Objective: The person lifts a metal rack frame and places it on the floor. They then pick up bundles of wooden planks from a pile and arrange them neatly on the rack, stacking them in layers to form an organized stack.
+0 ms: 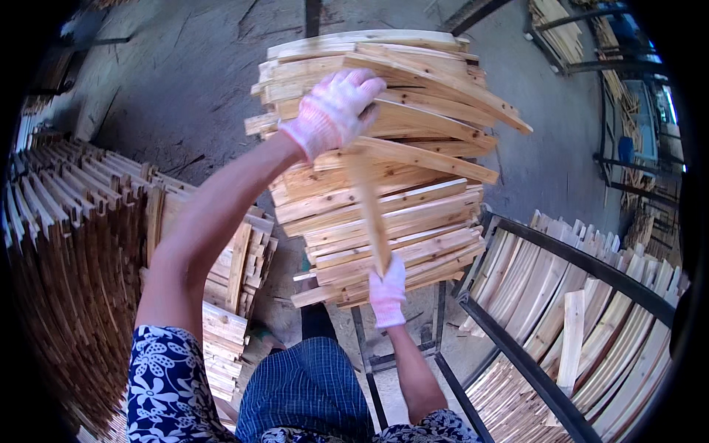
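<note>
A narrow wooden slat (371, 214), blurred along its upper part, stands out toward me over a stack of pale wooden slats (399, 199). Its near end is in my right hand (388, 292), whose gloved fingers are wrapped round it. My left hand (336, 111), in a pink and white knit glove, is above the far half of the stack, by the slat's upper end. The fingers of that hand are curled; what they hold, if anything, is hidden. Several loose slats (443, 85) lie askew on top of the stack.
The stack rests on a dark metal frame (399, 360). More slats stand packed at the left (81, 266), with a lower wood pile (236, 273) beside them. At the right a metal rack (517, 343) holds upright slats (583, 317). Concrete floor (199, 81) stretches beyond.
</note>
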The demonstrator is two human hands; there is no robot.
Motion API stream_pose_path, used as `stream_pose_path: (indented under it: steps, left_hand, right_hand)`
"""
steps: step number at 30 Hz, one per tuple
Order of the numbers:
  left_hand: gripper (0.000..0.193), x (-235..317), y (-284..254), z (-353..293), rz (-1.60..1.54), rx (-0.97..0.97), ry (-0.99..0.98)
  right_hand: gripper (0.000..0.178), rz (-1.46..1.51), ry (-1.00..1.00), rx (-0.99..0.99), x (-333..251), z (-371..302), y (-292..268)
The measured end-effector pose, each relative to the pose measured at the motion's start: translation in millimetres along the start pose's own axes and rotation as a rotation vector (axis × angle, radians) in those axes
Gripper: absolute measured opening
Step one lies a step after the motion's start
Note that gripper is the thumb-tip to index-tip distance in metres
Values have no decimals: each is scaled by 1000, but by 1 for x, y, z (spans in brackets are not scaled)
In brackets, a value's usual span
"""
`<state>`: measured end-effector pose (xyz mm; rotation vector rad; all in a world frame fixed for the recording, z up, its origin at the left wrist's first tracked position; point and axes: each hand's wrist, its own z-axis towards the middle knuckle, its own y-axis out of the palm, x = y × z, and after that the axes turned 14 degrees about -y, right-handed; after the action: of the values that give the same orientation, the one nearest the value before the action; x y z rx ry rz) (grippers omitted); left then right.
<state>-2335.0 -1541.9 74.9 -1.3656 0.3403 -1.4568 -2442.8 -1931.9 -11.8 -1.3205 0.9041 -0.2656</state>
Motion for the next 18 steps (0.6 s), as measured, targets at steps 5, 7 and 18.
stream_pose_path:
  steps: [5,7,18]
  left_hand:
    - [58,-1,63,98,321,-181,-146]
    - [68,-25,90,110,420,-116,-215]
    - [52,-13,70,15,526,-232,-217]
  right_hand:
    - [52,967,949,398,16,26,-38]
    - [37,1167,1083,553,5,72,-57]
    - [75,757,1504,232,1,336,-26]
